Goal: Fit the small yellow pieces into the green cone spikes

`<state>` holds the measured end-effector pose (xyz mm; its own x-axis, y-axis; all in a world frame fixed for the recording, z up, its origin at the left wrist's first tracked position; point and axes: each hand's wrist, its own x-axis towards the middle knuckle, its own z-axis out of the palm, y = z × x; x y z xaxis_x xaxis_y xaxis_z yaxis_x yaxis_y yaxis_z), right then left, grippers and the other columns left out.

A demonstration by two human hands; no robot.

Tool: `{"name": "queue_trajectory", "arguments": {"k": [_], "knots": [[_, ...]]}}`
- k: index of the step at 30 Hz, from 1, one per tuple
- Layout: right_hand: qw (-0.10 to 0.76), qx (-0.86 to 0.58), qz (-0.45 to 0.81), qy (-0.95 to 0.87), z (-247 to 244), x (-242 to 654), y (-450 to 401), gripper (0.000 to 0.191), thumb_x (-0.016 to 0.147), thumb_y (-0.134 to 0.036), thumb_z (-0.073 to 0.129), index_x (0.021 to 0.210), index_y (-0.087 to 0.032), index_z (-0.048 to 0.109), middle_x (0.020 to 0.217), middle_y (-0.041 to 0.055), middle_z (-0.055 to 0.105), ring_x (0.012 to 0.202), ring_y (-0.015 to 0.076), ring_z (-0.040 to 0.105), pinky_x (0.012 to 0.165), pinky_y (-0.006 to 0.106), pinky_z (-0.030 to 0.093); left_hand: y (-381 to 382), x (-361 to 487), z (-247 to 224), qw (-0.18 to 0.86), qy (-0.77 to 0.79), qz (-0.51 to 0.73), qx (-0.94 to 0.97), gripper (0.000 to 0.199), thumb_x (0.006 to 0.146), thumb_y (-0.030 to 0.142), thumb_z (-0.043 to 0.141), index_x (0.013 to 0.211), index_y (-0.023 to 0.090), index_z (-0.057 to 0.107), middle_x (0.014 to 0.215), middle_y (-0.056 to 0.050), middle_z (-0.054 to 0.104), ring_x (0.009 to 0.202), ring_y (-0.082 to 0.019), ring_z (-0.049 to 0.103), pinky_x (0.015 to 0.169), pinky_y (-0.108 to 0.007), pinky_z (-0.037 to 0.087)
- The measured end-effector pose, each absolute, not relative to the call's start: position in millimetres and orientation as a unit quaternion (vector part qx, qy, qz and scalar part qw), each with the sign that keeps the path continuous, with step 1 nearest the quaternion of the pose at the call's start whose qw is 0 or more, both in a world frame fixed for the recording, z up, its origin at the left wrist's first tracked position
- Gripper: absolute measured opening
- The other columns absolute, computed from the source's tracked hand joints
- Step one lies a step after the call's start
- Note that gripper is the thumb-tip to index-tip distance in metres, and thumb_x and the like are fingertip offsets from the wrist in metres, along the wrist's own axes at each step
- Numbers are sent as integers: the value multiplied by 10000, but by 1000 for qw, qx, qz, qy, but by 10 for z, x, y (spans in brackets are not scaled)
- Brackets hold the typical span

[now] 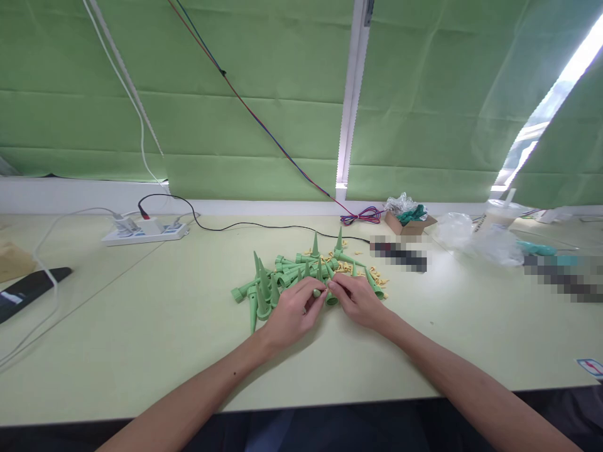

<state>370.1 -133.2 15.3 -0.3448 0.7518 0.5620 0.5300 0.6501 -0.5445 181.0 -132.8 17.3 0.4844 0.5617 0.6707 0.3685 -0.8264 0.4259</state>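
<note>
My left hand [296, 309] is closed around a green part [316, 293], whose rounded end shows between the fingers. Close beside it, my right hand [357, 299] is pinched at the tip of that part; whatever small piece it holds is too small to make out. A pile of green cone-shaped spikes [264, 295] lies in front of and to the left of the hands, some upright and some on their sides. Small yellow pieces [375, 276] are scattered among and to the right of the spikes.
A power strip [146, 233] with plugs sits at the back left, its black cable crossing behind the pile. Toward the back right are coiled wires [362, 216], a small cardboard box [409, 225], plastic bags and a cup [498, 216]. A dark flat object [32, 292] lies far left.
</note>
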Motion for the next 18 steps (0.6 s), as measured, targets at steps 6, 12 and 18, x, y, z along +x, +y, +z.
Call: {"name": "queue_trajectory", "arguments": {"k": [6, 12, 18], "knots": [[426, -401, 134, -800, 165, 3692, -1335, 338, 1010, -351, 372, 698, -222, 359, 583, -42, 373, 518, 123, 366, 533, 263, 286, -1315, 1809, 177, 110, 260, 437, 854, 158, 958, 160, 487, 1079, 199, 582, 959, -54, 634, 774, -126, 589, 611, -227, 547], [428, -406, 140, -795, 153, 3690, -1324, 327, 1009, -340, 383, 705, -221, 367, 580, -44, 381, 522, 124, 358, 537, 264, 284, -1311, 1805, 181, 113, 253, 438, 855, 165, 948, 143, 508, 1081, 206, 583, 997, -52, 639, 829, -128, 609, 609, -209, 541], [437, -402, 138, -793, 167, 3685, -1336, 321, 1012, -335, 389, 714, -216, 392, 588, -41, 399, 534, 124, 377, 545, 258, 300, -1310, 1806, 185, 82, 248, 447, 856, 156, 951, 127, 496, 1060, 205, 577, 955, -47, 645, 816, -134, 610, 649, -238, 530]]}}
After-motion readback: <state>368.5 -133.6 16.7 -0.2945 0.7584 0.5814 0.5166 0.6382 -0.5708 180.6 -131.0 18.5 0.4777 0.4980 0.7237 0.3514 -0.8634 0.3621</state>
